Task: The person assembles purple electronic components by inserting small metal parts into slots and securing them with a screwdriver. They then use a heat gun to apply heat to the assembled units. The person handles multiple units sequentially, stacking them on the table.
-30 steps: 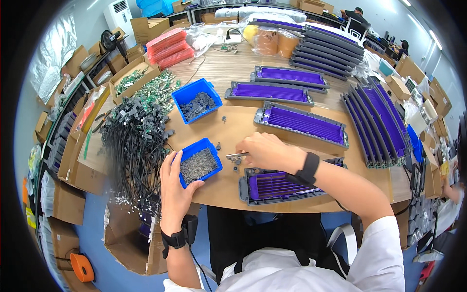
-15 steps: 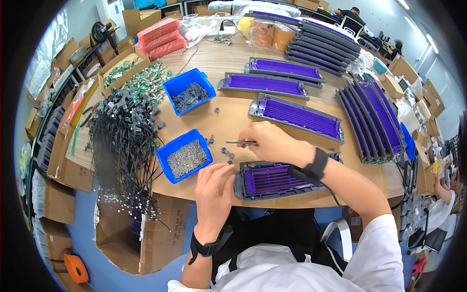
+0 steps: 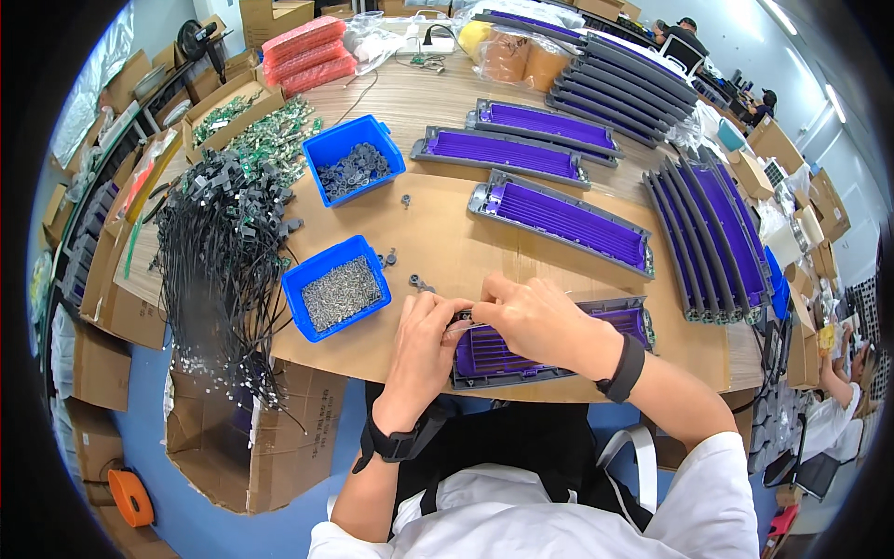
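Observation:
A grey housing with a purple slatted panel (image 3: pixel 498 357) lies near the table's front edge. At its left end my left hand (image 3: pixel 421 347) is closed, its fingertips pinched around a small dark piece that I cannot make out. My right hand (image 3: pixel 545 321) reaches over the housing, closed on thin metal tweezers (image 3: pixel 460 329). The tweezers' tips point at my left fingertips, and their other end shows above the right hand. Just beyond the left hand lies a small grey plastic part (image 3: pixel 421 282). Fingers hide the housing's near left corner.
Left of my hands, a blue bin (image 3: pixel 291 296) holds many screws; a second blue bin (image 3: pixel 321 191) holds grey parts. Bundled black cables (image 3: pixel 219 252) hang off the left edge. More purple housings (image 3: pixel 563 224) lie beyond, with stacks at the right (image 3: pixel 712 238) and back.
My right hand has moved down and to the right with the tweezers, onto the housing's left end. My left hand has shifted right to meet it. The view has shifted slightly.

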`<state>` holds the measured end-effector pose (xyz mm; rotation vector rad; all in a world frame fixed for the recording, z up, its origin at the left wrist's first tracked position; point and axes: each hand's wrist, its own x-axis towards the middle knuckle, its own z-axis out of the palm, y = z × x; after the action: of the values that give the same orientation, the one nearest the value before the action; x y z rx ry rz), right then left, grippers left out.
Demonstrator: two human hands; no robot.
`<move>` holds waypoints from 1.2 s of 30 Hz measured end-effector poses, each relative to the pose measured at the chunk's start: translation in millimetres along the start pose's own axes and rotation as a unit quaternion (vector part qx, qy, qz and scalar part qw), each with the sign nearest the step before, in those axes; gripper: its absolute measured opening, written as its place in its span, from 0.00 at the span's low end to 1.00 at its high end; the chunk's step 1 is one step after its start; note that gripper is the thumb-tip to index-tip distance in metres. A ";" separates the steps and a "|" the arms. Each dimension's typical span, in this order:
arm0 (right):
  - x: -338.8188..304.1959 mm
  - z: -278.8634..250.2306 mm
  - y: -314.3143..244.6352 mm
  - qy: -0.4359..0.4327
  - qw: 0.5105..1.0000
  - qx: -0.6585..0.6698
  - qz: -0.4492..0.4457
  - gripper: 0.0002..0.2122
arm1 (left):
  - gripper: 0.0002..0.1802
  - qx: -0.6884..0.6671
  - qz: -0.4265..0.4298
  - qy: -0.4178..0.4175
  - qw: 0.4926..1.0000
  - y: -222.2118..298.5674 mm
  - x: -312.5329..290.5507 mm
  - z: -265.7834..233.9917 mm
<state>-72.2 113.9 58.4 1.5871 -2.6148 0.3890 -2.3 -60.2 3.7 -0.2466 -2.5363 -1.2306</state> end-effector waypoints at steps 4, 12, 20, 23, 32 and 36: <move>1.0 2.8 -6.5 -0.003 0.999 -0.030 0.013 0.12 | 0.15 0.016 0.015 0.002 1.000 -3.1 -0.1 2.0; -4.0 -3.5 2.4 0.004 1.000 0.009 0.005 0.09 | 0.12 0.025 0.032 0.005 0.999 -4.6 -0.2 7.4; -12.5 -12.0 18.5 -0.067 0.990 0.118 0.038 0.11 | 0.09 0.022 0.031 0.022 0.999 -6.1 -0.4 10.8; -15.8 -26.3 15.7 0.015 0.984 0.173 0.027 0.11 | 0.08 0.018 0.033 0.028 0.999 -3.4 -1.6 9.1; -28.0 -18.3 16.1 -0.030 0.999 -0.013 0.036 0.08 | 0.07 0.034 0.044 0.032 0.998 -3.7 0.3 11.5; -25.0 -20.6 11.9 -0.048 0.998 -0.028 0.039 0.09 | 0.07 0.046 0.039 0.028 0.998 -2.3 0.2 10.4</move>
<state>-72.6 145.8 71.7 1.5265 -2.7391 0.2480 -5.2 -53.4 -3.9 -0.2832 -2.5026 -1.0736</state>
